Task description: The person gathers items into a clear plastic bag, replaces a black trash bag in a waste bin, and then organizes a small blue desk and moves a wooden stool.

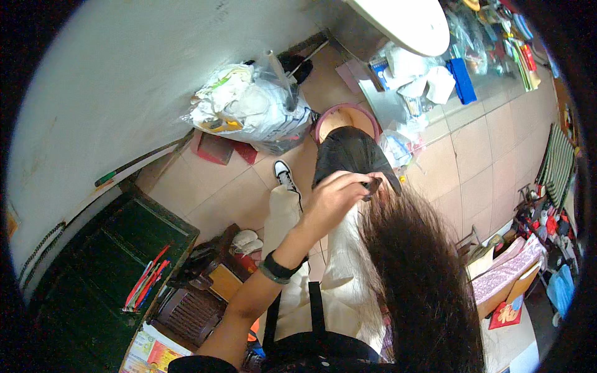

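Observation:
A black plastic-looking bag (349, 150) with a rounded far end hangs in front of my legs, over a pink-rimmed bin. At its near edge my left hand (339, 193) pinches a dark, bunched part of it, fingers closed. A dark band and a greyish one circle that wrist. Just right of it, a few fingers of my right hand (381, 183) show at the same edge, closed against it. The rest of that hand and its forearm lie behind long dark hair (429, 286) that falls across the right side. What is inside the bag cannot be seen.
The pink-rimmed bin (375, 122) stands just beyond the bag. A large clear sack (249, 109) of white items leans by the wall. Left is a dark green table (81, 280) with pens; a glass table (385, 102) with papers stands at far right, boxes (507, 286) at near right.

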{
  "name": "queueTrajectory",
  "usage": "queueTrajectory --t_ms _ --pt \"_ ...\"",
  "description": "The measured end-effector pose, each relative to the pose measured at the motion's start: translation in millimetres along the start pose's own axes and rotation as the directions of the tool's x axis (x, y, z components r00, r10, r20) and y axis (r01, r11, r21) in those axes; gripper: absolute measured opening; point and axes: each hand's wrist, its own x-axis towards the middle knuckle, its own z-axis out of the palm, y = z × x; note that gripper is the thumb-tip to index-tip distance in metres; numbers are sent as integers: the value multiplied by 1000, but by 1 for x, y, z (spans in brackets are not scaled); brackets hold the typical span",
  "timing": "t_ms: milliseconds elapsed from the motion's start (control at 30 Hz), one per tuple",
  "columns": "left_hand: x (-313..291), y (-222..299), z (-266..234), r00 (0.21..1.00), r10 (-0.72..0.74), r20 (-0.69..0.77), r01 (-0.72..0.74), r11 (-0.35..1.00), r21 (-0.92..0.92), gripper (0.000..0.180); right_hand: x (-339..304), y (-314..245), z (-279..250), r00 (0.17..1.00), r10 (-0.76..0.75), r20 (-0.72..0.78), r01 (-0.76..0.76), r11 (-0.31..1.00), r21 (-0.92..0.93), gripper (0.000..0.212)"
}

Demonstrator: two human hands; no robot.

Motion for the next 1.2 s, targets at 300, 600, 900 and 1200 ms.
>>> queueTrajectory --t_ms 300,600,900,1200 --pt "-66 -80 -127 858 -481 -181 507 850 143 11 -2 -13 -8 989 138 -53 -139 990 -4 23" --pt "2 -168 -208 863 -354 -361 458 850 261 75 3 -115 12 910 130 -392 -179 980 -90 24" --pt "27 -236 -227 822 -327 -465 458 866 201 77 -1 -273 8 896 -88 -436 160 978 131 17" --pt "-23 -232 -206 981 -127 -150 173 918 357 25 31 -428 55 872 -333 -358 375 926 52 26"
